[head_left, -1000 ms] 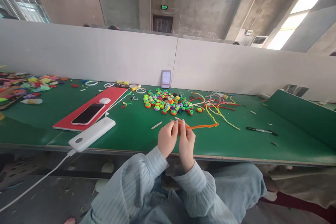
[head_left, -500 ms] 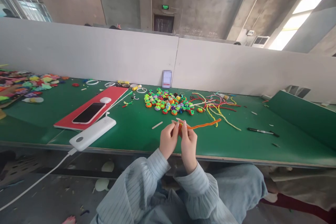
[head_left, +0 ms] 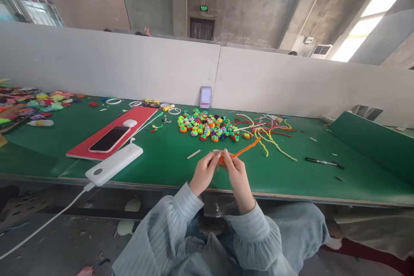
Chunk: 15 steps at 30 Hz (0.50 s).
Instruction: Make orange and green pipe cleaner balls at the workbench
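Observation:
My left hand (head_left: 204, 172) and my right hand (head_left: 238, 177) meet above the green table's near edge, fingertips pinched on an orange fuzzy stem (head_left: 247, 148). Part of the stem is bunched between them; its free end slants up and to the right. Just beyond lies a heap of small colourful fuzzy pieces (head_left: 207, 126). Loose yellow and red stems (head_left: 274, 131) spread out to the right of that heap. A short pale stick (head_left: 193, 154) rests left of my fingers.
To the left are a red folder (head_left: 86, 145), a phone (head_left: 110, 139) and a white power bank (head_left: 114, 164) with a cable. A black pen (head_left: 324, 162) lies at right, near a green divider (head_left: 375, 146). A white partition (head_left: 145, 67) runs behind the table.
My wrists have spread apart slightly. The stem's free end has swung up and to the left, and more of the bunched orange part shows between my fingers.

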Each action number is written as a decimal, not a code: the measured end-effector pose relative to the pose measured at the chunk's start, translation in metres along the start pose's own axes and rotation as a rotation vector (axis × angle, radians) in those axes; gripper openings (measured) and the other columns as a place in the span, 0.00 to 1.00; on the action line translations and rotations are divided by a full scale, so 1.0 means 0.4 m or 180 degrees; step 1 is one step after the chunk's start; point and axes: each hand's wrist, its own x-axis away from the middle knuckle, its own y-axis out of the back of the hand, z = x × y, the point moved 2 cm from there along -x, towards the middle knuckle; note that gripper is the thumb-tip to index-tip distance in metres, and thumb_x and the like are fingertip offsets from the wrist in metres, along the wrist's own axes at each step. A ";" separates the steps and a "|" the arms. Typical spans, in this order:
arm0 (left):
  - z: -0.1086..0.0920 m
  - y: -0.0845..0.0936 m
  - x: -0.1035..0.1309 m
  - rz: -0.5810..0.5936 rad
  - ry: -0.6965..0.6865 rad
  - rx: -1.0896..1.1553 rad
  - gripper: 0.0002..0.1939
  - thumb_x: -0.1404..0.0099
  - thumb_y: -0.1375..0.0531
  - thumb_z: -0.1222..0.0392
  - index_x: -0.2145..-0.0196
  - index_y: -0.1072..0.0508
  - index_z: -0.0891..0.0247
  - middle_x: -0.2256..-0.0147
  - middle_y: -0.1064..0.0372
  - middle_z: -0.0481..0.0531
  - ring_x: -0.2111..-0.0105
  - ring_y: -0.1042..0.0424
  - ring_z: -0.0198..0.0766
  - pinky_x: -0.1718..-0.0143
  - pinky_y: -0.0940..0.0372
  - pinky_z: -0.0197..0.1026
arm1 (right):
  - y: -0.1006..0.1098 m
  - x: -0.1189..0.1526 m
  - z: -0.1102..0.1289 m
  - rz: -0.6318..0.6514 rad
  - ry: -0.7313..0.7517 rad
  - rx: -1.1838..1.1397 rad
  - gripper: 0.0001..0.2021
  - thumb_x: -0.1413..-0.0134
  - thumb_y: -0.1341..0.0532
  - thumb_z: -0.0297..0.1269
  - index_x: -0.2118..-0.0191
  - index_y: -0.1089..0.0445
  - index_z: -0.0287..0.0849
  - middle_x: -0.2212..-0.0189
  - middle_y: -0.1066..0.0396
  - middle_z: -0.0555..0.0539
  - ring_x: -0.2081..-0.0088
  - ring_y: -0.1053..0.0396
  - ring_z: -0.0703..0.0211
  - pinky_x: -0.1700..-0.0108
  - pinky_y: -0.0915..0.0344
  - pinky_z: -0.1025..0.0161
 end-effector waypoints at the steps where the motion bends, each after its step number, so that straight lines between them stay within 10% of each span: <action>1: 0.003 -0.002 0.001 -0.0024 0.0017 0.0036 0.15 0.35 0.51 0.51 0.72 0.34 0.64 0.81 0.48 0.44 0.80 0.47 0.30 0.79 0.50 0.34 | -0.001 0.002 0.001 0.0001 -0.0028 -0.0037 0.17 0.48 0.43 0.47 0.62 0.25 0.39 0.65 0.25 0.43 0.65 0.30 0.55 0.63 0.34 0.59; 15: 0.008 -0.001 0.015 0.0010 0.0422 0.0202 0.20 0.37 0.52 0.44 0.71 0.33 0.64 0.82 0.49 0.43 0.83 0.47 0.30 0.81 0.51 0.34 | -0.005 0.014 -0.013 -0.0180 0.0002 0.0117 0.19 0.48 0.44 0.48 0.62 0.25 0.38 0.66 0.25 0.43 0.64 0.30 0.53 0.61 0.35 0.58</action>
